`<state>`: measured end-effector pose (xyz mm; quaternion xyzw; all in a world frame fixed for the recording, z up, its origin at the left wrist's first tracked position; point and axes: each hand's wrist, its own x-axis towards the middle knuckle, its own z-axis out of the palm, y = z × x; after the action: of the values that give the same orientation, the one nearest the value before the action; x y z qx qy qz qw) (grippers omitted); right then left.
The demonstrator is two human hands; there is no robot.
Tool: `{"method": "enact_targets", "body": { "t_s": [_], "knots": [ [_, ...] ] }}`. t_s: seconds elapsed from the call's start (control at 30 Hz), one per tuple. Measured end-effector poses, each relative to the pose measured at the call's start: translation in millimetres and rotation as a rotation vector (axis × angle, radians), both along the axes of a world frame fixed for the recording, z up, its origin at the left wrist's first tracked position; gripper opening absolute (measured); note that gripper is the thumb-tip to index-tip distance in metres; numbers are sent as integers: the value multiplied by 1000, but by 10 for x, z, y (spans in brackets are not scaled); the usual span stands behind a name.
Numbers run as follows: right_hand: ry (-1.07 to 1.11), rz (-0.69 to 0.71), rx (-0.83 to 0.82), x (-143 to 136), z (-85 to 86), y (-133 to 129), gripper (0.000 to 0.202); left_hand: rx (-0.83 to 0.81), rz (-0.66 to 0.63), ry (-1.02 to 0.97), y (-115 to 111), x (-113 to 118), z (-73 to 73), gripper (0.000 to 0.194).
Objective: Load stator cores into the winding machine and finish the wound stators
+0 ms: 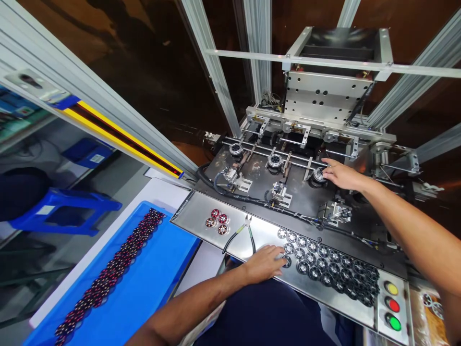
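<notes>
My right hand (340, 174) reaches over the machine, its fingers curled at the edge of a small spoked wheel (318, 175) seated in the right-hand round fixture. My left hand (264, 263) is low over the steel ledge (266, 230), thumb and fingertips closed about the edge of a small black spoked wheel (287, 261). That wheel lies at the left end of several rows of black spoked wheels (334, 269). Two more round fixtures hold wheels: the middle one (275, 161) and the left one (236, 149).
Cutting pliers (248, 223) and several red wheels (216, 222) lie on the ledge. Yellow, red and green buttons (393, 304) sit at its right end. A blue tray (151, 269) with overlapping red-black wheels stands left. Metal posts and a yellow sensor bar (126, 139) flank the machine.
</notes>
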<state>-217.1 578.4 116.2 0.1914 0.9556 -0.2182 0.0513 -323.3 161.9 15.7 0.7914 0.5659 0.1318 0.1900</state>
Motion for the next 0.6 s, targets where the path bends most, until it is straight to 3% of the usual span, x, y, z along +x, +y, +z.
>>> {"method": "enact_targets", "body": {
  "t_s": [0.17,0.33,0.47,0.6],
  "knots": [
    [-63,25,5,-64,-81,53,28,43,36,-9,10,15,-126,30],
    [-97,59,10,-102,-130,93,26,89,74,-76,-32,5,-124,24],
    [-74,74,51,-107,-129,73,22,129,155,-174,-86,-64,43,23],
    [21,37,156,2,-62,-72,26,177,309,-303,-122,-221,387,21]
  ]
}}
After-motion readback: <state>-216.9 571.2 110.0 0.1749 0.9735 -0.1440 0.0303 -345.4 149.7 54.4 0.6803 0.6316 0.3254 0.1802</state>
